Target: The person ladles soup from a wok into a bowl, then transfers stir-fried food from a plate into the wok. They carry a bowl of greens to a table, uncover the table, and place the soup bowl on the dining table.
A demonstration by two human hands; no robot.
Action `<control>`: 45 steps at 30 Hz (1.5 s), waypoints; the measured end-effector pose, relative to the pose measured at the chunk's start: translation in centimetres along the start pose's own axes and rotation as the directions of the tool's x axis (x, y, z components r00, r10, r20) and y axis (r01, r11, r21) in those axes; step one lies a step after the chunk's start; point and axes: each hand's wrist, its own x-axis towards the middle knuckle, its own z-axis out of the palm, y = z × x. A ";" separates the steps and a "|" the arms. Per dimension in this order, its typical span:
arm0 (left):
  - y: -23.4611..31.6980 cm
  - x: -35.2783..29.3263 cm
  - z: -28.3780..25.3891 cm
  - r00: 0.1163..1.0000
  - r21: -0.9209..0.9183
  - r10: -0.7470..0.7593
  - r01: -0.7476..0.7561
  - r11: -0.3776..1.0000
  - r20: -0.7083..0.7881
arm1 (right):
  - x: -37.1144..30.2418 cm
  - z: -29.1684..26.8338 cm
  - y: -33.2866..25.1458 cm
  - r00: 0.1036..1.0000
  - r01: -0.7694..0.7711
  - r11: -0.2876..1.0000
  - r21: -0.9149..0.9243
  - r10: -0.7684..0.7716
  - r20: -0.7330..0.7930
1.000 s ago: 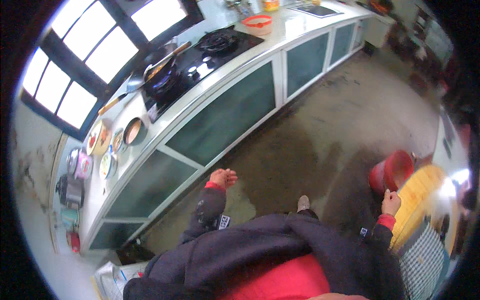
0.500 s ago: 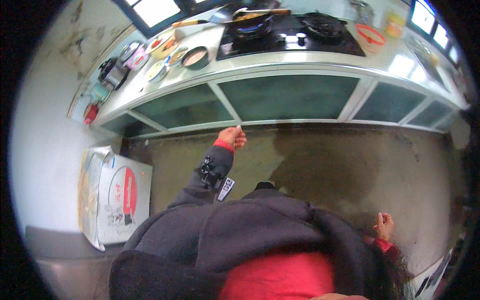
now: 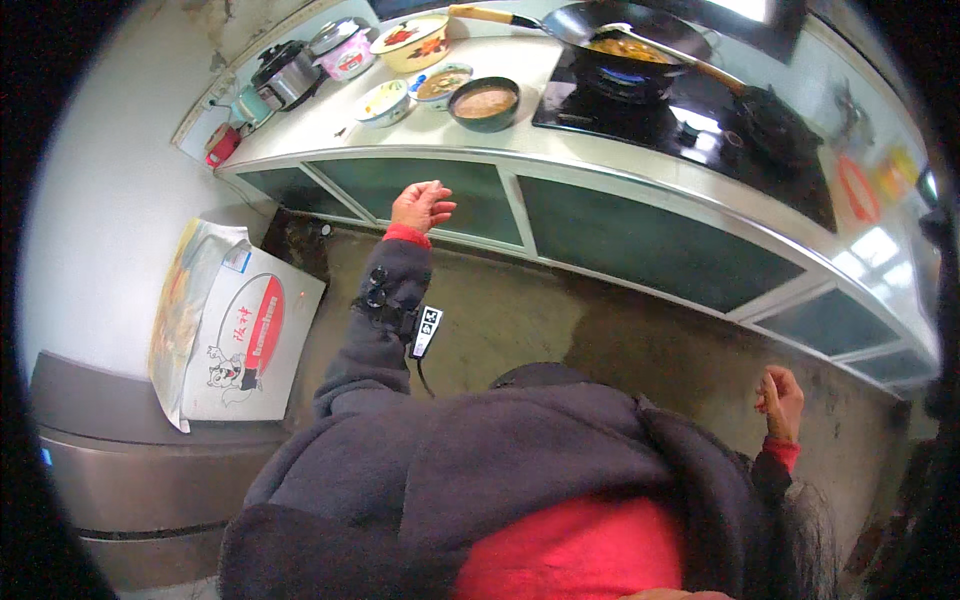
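Note:
My left hand (image 3: 423, 207) hangs in the air before the glass-fronted lower cabinets (image 3: 430, 195), with its fingers bent and a little apart, and nothing shows in it. Further right and lower, my right hand (image 3: 779, 402) is held over the floor with its fingers curled in; no object can be seen in it. Neither hand touches anything. On the counter (image 3: 545, 150) beyond the left hand stand a dark bowl (image 3: 483, 105) of pinkish-brown food, a patterned bowl (image 3: 440, 85) and a white bowl (image 3: 381, 103).
A black wok (image 3: 575, 22) holding food sits over a blue flame on the black gas stove (image 3: 690, 130). A yellow enamel basin (image 3: 412, 45), pink rice cooker (image 3: 348, 52) and pressure cooker (image 3: 287, 75) line the wall. At left, a white carton (image 3: 265, 345) stands beside a grey steel appliance (image 3: 160, 470).
The view has turned to the right and nearer the counter, so the wok and bowls look larger. My left hand's fingers have loosened a little. My right hand appears higher in view.

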 end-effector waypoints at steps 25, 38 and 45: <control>-2.5 0.9 1.9 0.975 -0.085 -0.221 0.221 0.971 0.015 | 18.5 23.3 -14.3 0.426 0.326 0.922 0.207 -0.339 0.839; -2.7 9.3 1.7 0.899 -0.202 -0.204 0.299 0.933 0.389 | 22.1 33.1 -18.3 0.676 -0.142 0.965 0.218 -0.066 0.734; -2.8 11.9 2.8 0.726 -0.107 -0.380 0.526 0.843 0.573 | 21.4 34.1 -18.0 0.787 -0.265 0.937 0.226 0.075 0.612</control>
